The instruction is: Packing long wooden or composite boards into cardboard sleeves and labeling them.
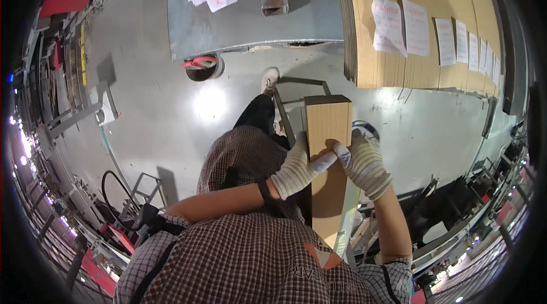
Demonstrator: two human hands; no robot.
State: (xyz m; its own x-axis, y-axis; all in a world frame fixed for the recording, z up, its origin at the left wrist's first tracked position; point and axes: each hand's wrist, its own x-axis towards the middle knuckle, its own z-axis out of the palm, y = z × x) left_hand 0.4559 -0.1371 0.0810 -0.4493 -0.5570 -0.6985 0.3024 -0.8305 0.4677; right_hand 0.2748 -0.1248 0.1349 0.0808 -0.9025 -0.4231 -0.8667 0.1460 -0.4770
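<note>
A long stack of tan cardboard pieces (pixel 327 119) stands on edge in front of me, running from chest height down toward the floor. My left hand (pixel 299 166), in a striped white work glove, presses against the stack's left side with fingers on its top face. My right hand (pixel 364 161), gloved the same way, grips the stack's right edge, thumb on top. Both forearms reach in from below. My checked shirt fills the lower middle of the view.
A tall pile of cardboard sheets (pixel 410 19) with white paper labels stands at the upper right. A grey metal table (pixel 250 19) holding papers is at the upper middle. A metal frame (pixel 285 110) sits beside my leg. Racks and machinery line both sides.
</note>
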